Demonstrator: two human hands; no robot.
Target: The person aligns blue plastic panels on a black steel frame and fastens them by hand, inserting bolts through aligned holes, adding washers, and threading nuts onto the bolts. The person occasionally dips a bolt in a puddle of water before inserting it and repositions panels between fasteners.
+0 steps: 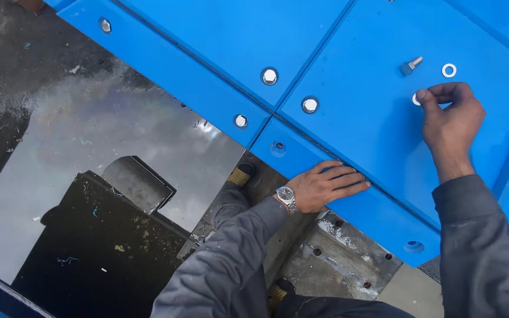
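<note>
1. My right hand (452, 115) is up on the big blue panel (360, 53), fingers curled in, thumb and forefinger closing on a small washer (415, 99) lying flat there. It is mostly hidden under my fingertip, so I cannot tell if it is truly pinched or only touched.
2. That washer looks thin, hard and light, probably slick on this smooth panel. I reckon the rim is the place to take it, a nail under the edge.
3. Just above my knuckles sit a loose bolt (411, 65) and a second washer (449, 70), near each other but not touching. The bolt looks stiff and small, and round enough to roll if nudged.
4. My left hand (328, 185) is spread flat, fingers together, pressing on the lower blue strip (396, 224) right at its seam.
5. Edges: the strip ends just below my left palm, with rusty steel (337, 259) beneath and dark wet ground (89, 176) to the left. A dropped washer could slip off there.
6. Open panel lies all around my right hand, plenty of room.
</note>
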